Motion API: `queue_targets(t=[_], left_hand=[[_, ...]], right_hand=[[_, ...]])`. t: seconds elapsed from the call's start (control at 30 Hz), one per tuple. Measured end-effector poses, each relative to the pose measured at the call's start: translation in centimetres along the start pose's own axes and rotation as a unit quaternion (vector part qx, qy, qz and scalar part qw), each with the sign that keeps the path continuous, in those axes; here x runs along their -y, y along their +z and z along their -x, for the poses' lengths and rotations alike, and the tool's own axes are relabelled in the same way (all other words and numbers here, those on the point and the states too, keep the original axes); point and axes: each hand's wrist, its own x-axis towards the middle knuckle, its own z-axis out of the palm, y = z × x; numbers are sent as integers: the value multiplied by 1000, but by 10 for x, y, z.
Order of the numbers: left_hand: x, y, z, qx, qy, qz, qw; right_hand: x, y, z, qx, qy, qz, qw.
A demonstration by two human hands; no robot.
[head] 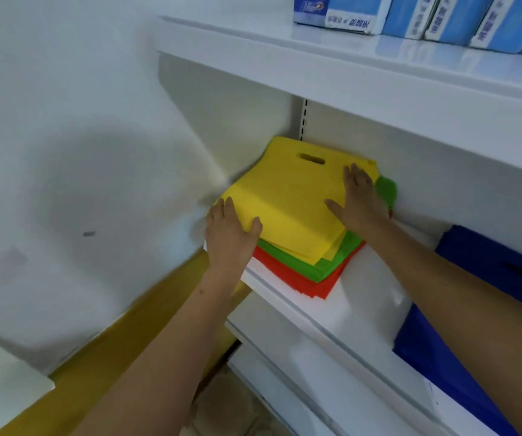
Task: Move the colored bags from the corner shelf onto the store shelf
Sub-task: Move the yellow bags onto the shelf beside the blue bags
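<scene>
Head view: the stack of yellow bags (288,199), green bags (332,262) and red bags (297,281) lies at the store shelf's (363,316) left end. The left hand (230,234) grips the stack's front-left corner; the right hand (358,196) presses flat on top, fingers straight.

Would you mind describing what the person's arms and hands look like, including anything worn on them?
Both forearms are bare as far as the frame shows: no sleeves, gloves, watch, bracelets or rings are visible on the left hand or the right hand. One small dark spot shows on the left forearm. The image is too soft to judge the nails.
</scene>
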Motion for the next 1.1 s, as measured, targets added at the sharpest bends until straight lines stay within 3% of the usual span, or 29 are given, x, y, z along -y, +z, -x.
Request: queue_targets(t=[0.1,0.3,0.4,0.53,0.73,0.9,1.1], left_hand=[[15,17,-9,40,-1,-1,999],[10,26,-6,7,85,-54,995],[5,26,-6,-1,140,-62,988],[-1,25,1,-22,156,5,987],[-61,17,48,-11,144,171,974],[-121,30,98,-17,204,246,947],[-209,76,190,-5,252,285,925]], right_hand=[[-4,17,-9,12,6,34,999],[9,35,-10,-37,-16,80,996],[24,28,-1,-70,20,57,996],[19,18,13,-77,28,-18,996],[-24,-11,71,-168,78,-158,970],[-79,-53,137,-224,104,-213,945],[-188,-106,240,-284,159,-145,934]])
